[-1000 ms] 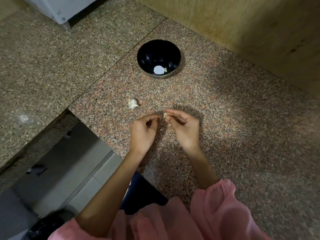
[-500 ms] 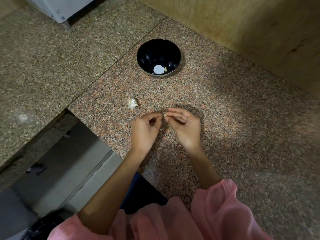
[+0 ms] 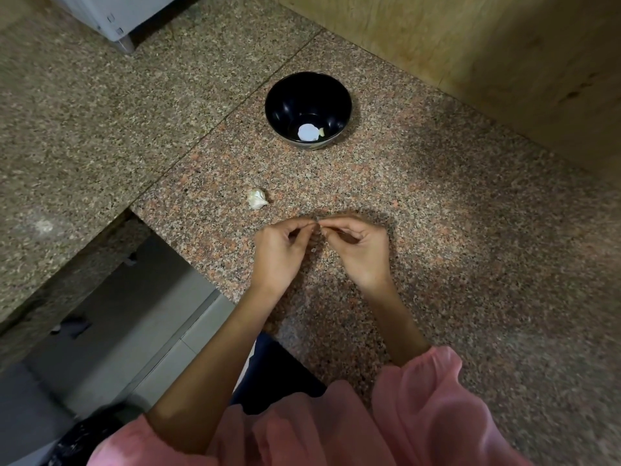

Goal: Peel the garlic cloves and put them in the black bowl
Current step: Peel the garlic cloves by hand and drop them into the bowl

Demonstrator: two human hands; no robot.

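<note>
While both hands work nearer the person than the black bowl [image 3: 285, 105], the left hand [image 3: 279, 253] and right hand [image 3: 361, 253] have their fingers curled and pinched together on a tiny garlic clove [image 3: 319, 227], nearly hidden between the fingertips. One peeled clove [image 3: 322, 131] lies in the bowl's bottom beside a pale round patch I cannot identify. Another garlic piece [image 3: 257, 199], in its skin, sits on the surface [image 3: 437, 230] between the bowl and the left hand. I judge the job early: one clove done, one being peeled, one waiting.
</note>
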